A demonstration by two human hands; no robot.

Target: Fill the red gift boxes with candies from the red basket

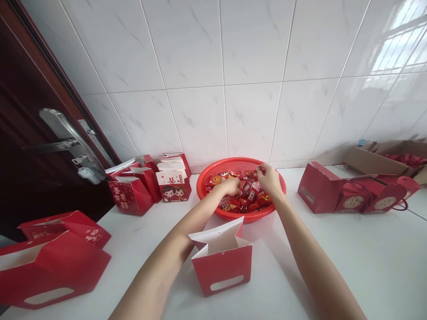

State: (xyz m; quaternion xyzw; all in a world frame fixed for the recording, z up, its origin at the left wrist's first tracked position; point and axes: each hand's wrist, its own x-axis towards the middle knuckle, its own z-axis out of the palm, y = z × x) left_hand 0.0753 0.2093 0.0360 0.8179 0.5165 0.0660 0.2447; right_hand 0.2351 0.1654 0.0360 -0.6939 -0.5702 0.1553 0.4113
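A red plastic basket (208, 171) by the tiled wall holds many wrapped candies (245, 204), mostly in red wrappers. Over its left half, my left hand (231, 186) reaches down with curled fingers among the candies; the fingertips are partly hidden. My right hand (268, 178) is above the basket's right side, thumb and fingers drawn together in a pinch. What either hand grips is too small or covered to make out. Between my forearms, in front of the basket, a red paper gift box (223, 269) stands upright with its top flaps open and its white inside showing.
More red gift boxes (131, 195) stand left of the basket, beside a box with cartoon figures (174, 191). Large red boxes (53, 266) lie at the front left. On the right are red boxes (322, 189) and a cardboard carton (373, 158). A dark door (30, 89) is at left.
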